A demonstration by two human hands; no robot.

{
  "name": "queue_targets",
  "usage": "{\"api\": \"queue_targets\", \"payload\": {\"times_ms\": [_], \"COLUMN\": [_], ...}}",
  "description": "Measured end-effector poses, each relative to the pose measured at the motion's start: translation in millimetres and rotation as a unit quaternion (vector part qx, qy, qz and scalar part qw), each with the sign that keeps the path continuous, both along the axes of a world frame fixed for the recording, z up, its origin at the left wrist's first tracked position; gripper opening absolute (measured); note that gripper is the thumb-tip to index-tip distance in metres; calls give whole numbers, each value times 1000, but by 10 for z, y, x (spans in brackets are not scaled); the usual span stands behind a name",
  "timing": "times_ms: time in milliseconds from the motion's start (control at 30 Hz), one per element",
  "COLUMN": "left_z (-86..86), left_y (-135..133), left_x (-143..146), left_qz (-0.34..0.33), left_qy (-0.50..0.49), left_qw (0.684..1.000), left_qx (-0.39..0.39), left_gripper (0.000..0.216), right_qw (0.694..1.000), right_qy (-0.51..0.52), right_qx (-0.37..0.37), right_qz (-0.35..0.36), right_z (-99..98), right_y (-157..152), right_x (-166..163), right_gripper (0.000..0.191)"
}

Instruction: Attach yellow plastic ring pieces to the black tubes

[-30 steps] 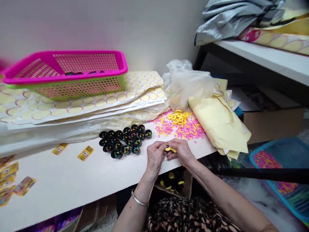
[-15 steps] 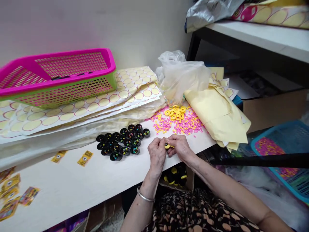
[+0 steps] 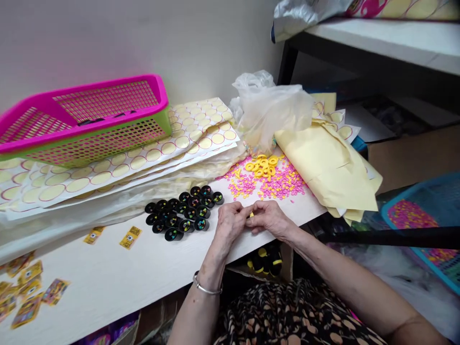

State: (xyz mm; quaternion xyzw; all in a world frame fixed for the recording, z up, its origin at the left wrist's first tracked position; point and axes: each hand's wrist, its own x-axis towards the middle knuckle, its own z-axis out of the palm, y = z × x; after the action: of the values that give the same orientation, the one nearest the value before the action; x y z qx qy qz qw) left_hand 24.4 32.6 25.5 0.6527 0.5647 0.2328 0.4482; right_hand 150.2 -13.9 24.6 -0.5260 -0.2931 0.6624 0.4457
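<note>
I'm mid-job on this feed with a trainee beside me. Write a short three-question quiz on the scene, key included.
1. Multiple choice: what colour are most of the scattered bits around the yellow rings?
A) blue
B) pink
C) black

2. True or false: the black cups stand to the left of the left hand.

3. Fill in the blank: a small ____ piece shows between the left hand and the right hand.

Key: 1: B. 2: True. 3: yellow.
</note>
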Motion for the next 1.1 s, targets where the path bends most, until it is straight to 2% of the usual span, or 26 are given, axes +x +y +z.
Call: {"api": "queue_targets", "payload": {"times_ms": [167,300,367,500,567,633,733,867,933,1000,1100], "left_z": [-91,-106,-94,-38,-19,-20,-47,-42,-8,32,74], "left_y": [3,-18,-21,-54,-111,-188,-299,-400,-446,-493,-556], "left_x": [57,39,-21,-208,-269,-277,-227,-191,-184,-169,-147], "left_qz": [39,49,33,-12,-35,-73,-92,-69,-81,-104,-129], "left_qy": [-93,-100,-122,-228,-238,-210,-164,-198,-215,-218,-215], "left_qw": [993,992,989,964,965,974,980,968,958,949,938], "left_qx": [-64,-60,-76,-136,-106,-43,57,140,170,201,238], "left_gripper": [37,38,39,32,36,45,29,29,30,28,26], "right_qw": [999,1000,1000,999,999,998,997,990,985,983,982], "right_qy": [5,7,6,4,-12,-40,-48,46,66,78,113], "right_qx": [3,7,13,29,33,32,51,126,152,158,135], "right_qz": [-31,-18,-10,-17,-29,-35,-24,49,54,52,74], "right_z": [-2,-17,-20,-23,-20,-10,7,-24,-60,-86,-77], "right_y": [13,21,18,-29,-82,-155,-288,-457,-513,-541,-548], "right_x": [-14,-20,-12,-5,-23,-45,-28,100,147,161,159], "right_gripper": [32,32,32,32,30,25,22,48,50,48,56]}}
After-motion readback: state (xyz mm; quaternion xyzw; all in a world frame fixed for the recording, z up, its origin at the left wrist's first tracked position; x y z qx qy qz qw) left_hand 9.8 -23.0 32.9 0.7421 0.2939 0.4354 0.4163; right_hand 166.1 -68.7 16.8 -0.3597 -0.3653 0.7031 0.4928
